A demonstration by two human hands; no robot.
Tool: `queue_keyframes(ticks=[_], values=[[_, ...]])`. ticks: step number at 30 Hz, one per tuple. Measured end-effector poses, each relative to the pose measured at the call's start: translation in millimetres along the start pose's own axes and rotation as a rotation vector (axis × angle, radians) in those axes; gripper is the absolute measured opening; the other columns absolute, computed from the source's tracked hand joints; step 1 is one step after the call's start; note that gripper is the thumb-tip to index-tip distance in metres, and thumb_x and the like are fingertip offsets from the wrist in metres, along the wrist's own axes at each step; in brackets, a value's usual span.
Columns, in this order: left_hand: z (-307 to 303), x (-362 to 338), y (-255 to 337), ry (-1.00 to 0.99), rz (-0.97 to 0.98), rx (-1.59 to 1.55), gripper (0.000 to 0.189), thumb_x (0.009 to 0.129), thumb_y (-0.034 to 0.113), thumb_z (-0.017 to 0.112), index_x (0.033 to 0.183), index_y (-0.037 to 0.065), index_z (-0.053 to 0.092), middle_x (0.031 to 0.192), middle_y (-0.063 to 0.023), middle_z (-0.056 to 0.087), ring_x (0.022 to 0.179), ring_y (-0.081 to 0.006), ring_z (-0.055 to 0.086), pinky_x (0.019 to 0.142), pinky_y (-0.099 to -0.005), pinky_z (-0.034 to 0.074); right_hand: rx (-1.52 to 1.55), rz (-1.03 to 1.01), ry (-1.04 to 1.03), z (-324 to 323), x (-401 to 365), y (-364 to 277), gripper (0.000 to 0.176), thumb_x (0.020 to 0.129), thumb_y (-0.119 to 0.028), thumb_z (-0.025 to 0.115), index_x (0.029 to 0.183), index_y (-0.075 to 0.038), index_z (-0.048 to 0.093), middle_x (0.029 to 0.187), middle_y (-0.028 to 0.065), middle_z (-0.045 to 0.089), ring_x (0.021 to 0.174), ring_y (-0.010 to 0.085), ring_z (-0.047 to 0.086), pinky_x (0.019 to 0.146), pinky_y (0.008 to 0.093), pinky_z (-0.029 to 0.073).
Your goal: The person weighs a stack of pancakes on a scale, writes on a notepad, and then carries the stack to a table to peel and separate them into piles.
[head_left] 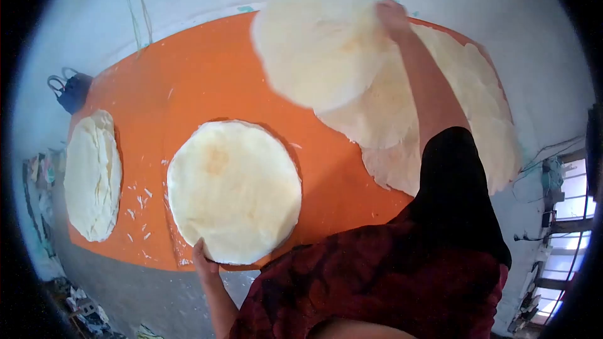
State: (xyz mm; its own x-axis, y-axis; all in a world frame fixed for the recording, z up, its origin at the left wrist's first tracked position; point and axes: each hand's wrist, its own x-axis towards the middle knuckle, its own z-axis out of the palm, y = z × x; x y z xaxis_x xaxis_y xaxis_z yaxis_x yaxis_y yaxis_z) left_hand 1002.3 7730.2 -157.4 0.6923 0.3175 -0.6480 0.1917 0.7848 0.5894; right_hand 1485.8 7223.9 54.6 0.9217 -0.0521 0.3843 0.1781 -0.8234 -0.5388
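Observation:
A big, thin round flatbread [314,56], pale and blurred by motion, hangs from my right hand [394,19], whose fingers are closed on its edge. It is at the far side of the orange table, partly over other sheets. My left hand [204,262] grips the near-left rim of a thick round stack of flatbreads [235,191] in front of me; one digit lies on top and the other fingers are hidden. The top sheet of this stack has a light brown patch. Under my right arm, overlapping flatbreads [392,113] lie spread across the table's right side.
Another pile of folded flatbreads [94,176] lies at the left end of the orange table [207,69]. White scraps [147,193] are scattered beside it. A dark bag [70,91] is at the far-left corner. A pale wall borders the far edge, and windows [568,232] stand at right.

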Motion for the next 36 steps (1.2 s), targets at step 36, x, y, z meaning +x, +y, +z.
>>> queue_keyframes(ticks=[36], values=[[-24, -8, 8, -0.353, -0.005, -0.278, 0.036, 0.081, 0.020, 0.055, 0.112, 0.005, 0.045, 0.106, -0.0075, 0.054, 0.095, -0.0194, 0.053, 0.080, -0.0338, 0.045, 0.050, -0.686, -1.038, 164, -451, -332, 0.058, 0.060, -0.028, 0.065, 0.108, -0.002, 0.044, 0.104, 0.0185, 0.048, 0.101, 0.0318, 0.045, 0.082, 0.0424, 0.039]])
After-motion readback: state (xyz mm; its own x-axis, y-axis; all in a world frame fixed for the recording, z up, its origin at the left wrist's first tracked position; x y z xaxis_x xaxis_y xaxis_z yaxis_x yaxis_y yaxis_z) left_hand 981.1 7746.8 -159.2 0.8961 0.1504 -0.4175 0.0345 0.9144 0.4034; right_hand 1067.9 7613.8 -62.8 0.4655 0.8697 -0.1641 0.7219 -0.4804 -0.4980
